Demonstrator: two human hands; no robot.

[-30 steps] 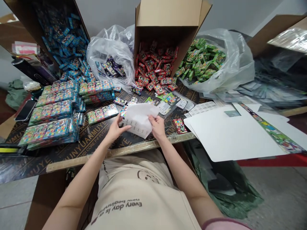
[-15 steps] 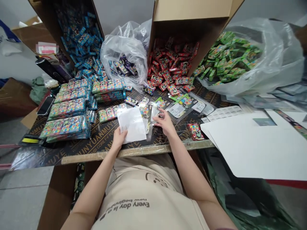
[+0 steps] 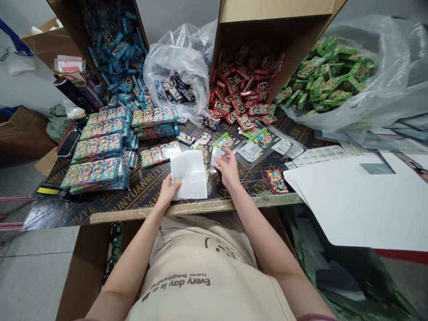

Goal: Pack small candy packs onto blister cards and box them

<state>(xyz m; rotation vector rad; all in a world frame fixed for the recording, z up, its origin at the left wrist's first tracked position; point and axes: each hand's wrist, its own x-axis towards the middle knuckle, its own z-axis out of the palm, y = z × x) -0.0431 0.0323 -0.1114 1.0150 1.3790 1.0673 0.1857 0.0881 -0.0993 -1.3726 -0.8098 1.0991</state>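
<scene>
My left hand (image 3: 170, 191) grips a white paper sheet (image 3: 190, 174) by its lower left edge, thumb on top. Faint small print shows near the thumb. Partly under the sheet lies a printed card in a clear plastic bag (image 3: 211, 169). My right hand (image 3: 229, 168) is at the bag's right side, fingers curled on its see-through film; the fingertips are partly hidden. Just beyond, several similar printed cards in clear bags (image 3: 251, 149) overlap on the dark table (image 3: 150, 198). A short strip of colourful packets (image 3: 160, 154) lies to the left of them.
Stacked packet strips (image 3: 96, 171) fill the table's left. Behind stand a box of blue packets (image 3: 117, 53), a plastic bag with purple packets (image 3: 177, 89), a box of red packets (image 3: 237, 93) and a bag of green packets (image 3: 327, 80). White boards (image 3: 361, 205) overhang at right.
My right hand's spread fingers have curled in on the clear film. The white sheet, still in my left hand, has turned slightly straighter. The whole view has shifted a little.
</scene>
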